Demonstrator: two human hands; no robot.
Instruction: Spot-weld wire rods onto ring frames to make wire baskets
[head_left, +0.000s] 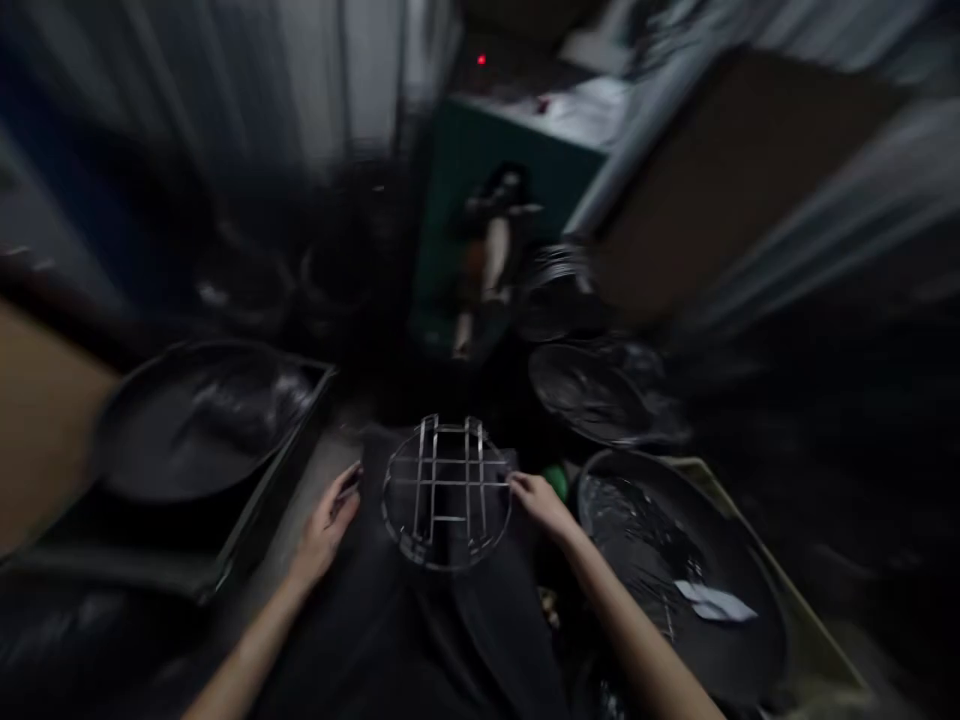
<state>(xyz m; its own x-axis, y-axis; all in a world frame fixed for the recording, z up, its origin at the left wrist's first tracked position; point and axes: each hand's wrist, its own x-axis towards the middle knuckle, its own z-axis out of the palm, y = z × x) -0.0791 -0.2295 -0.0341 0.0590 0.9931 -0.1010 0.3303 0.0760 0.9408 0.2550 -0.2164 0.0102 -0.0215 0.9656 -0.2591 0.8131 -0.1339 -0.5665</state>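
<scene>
A round metal wire rack (pixel 448 492) with crossed bars sits over my lap, above dark trousers (pixel 480 620). My right hand (pixel 538 503) pinches its right edge between thumb and fingers. On the other side, my left hand (pixel 330 522) is held apart from the rack, its fingers slightly curled and a gap between them and the thumb. Blur and dim light hide whether anything small lies in that gap. Just beyond my right hand shows a bright green round thing (pixel 555 481).
At left, a wide dark pan (pixel 150 450) with a shiny bundle rests on a crate (pixel 217 560). At right, another large pan (pixel 720 660) holds thin shiny pieces and a white scrap (pixel 715 602). Behind it lies a round tray (pixel 589 395). A green box-like stand (pixel 442 200) is ahead.
</scene>
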